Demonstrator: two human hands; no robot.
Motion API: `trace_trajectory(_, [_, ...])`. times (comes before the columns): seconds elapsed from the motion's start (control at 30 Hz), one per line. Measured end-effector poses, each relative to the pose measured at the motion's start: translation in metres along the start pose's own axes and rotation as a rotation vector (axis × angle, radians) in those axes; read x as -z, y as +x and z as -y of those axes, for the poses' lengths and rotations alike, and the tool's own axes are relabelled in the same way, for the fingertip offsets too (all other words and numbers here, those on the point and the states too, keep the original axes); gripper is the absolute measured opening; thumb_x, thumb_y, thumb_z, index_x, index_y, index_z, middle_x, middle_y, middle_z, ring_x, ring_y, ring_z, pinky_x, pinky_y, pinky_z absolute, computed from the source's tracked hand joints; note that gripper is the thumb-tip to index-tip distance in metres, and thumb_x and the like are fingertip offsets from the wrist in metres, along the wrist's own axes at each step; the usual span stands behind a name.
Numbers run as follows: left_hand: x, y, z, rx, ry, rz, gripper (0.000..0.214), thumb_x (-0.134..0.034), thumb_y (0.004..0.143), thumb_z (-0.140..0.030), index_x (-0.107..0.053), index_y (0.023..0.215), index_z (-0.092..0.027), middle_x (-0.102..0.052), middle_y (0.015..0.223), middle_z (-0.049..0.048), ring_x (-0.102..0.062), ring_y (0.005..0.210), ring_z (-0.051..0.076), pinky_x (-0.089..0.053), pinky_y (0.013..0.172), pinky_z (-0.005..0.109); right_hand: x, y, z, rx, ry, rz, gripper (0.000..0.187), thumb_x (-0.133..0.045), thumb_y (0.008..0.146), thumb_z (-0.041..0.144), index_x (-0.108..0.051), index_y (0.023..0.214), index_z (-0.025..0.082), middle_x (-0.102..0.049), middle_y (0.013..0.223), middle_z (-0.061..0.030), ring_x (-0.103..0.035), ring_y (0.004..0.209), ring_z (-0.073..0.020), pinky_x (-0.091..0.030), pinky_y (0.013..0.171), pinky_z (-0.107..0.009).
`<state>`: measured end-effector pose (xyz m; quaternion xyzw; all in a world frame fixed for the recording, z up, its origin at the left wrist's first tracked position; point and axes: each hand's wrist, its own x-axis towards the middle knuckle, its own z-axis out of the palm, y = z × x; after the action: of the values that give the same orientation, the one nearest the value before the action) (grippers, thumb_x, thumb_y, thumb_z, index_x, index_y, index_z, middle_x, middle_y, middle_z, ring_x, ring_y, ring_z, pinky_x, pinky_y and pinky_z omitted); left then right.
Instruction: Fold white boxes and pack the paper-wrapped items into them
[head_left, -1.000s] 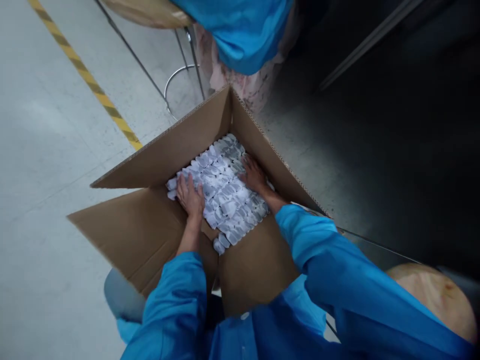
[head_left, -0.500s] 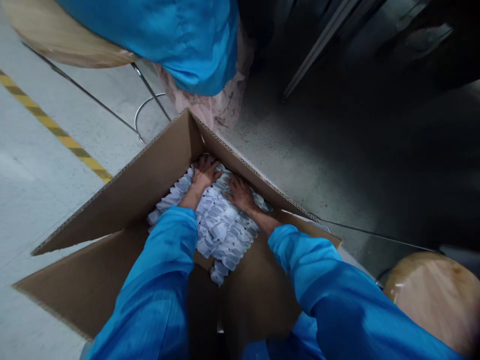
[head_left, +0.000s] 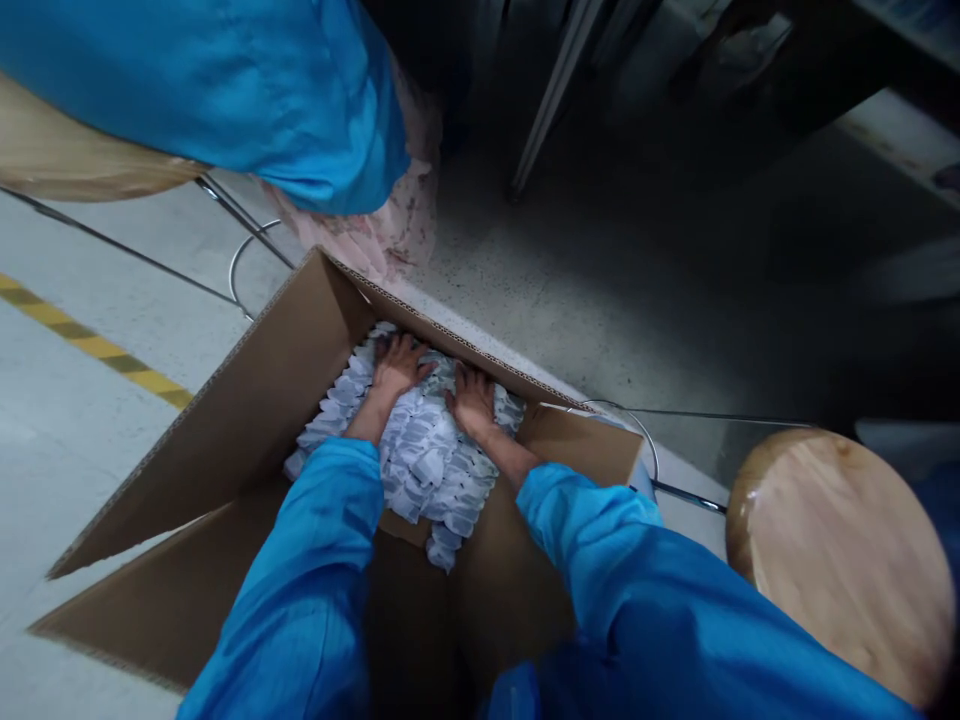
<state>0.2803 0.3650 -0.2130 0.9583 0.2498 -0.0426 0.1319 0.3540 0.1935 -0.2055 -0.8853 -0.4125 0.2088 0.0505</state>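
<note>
Deep inside an open cardboard box (head_left: 247,400) lie many small white, translucent pieces (head_left: 431,465), packed in overlapping rows; their exact kind is too small to make out. My left hand (head_left: 399,365) rests flat on the far left part of these pieces, its fingers spread. To its right, my right hand (head_left: 472,400) presses on the pieces beside the far wall, with its fingers stretched out. Neither hand grips anything. A bit of bare cardboard bottom (head_left: 405,525) shows at the near side of the rows.
A person in blue clothing (head_left: 285,100) sits on a wooden stool (head_left: 90,150) just beyond the box. Another round wooden stool (head_left: 844,560) stands at the right. Yellow-and-black tape (head_left: 97,345) marks the floor on the left. The box flaps stick up and outward.
The view has swung, so the box and the seated person appear further left and the right stool shows more. My right hand has shifted slightly, its fingers now pointing toward the far wall.
</note>
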Motion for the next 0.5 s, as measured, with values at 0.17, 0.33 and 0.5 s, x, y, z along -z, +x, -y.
trace_trajectory(0.17, [-0.012, -0.008, -0.002, -0.029, 0.007, 0.010, 0.049, -0.042, 0.095, -0.052, -0.058, 0.134, -0.027, -0.046, 0.145, 0.0170, -0.030, 0.142, 0.038, -0.013, 0.115, 0.066, -0.005, 0.001, 0.009, -0.098, 0.019, -0.001, 0.070, -0.033, 0.099, 0.054, -0.027, 0.156, 0.014, -0.041, 0.150, -0.0209, -0.035, 0.134, -0.0397, -0.031, 0.107, -0.057])
trace_trajectory(0.33, [-0.003, -0.012, -0.002, -0.042, 0.035, 0.033, 0.048, -0.042, 0.095, -0.051, -0.059, 0.132, -0.027, -0.046, 0.146, 0.0161, -0.033, 0.141, 0.036, -0.018, 0.116, 0.061, 0.002, 0.003, 0.003, -0.052, 0.062, 0.035, 0.066, -0.035, 0.099, 0.054, -0.036, 0.152, 0.016, -0.044, 0.148, -0.0197, -0.035, 0.135, -0.0374, -0.031, 0.109, -0.056])
trace_trajectory(0.5, [0.011, 0.000, 0.003, 0.010, 0.036, 0.009, 0.050, -0.036, 0.096, -0.049, -0.062, 0.126, -0.018, -0.051, 0.137, 0.0204, -0.041, 0.134, 0.037, -0.025, 0.113, 0.056, 0.007, 0.001, -0.005, -0.058, 0.079, 0.062, 0.064, -0.034, 0.100, 0.051, -0.033, 0.155, 0.018, -0.044, 0.149, -0.0199, -0.036, 0.136, -0.0376, -0.028, 0.110, -0.058])
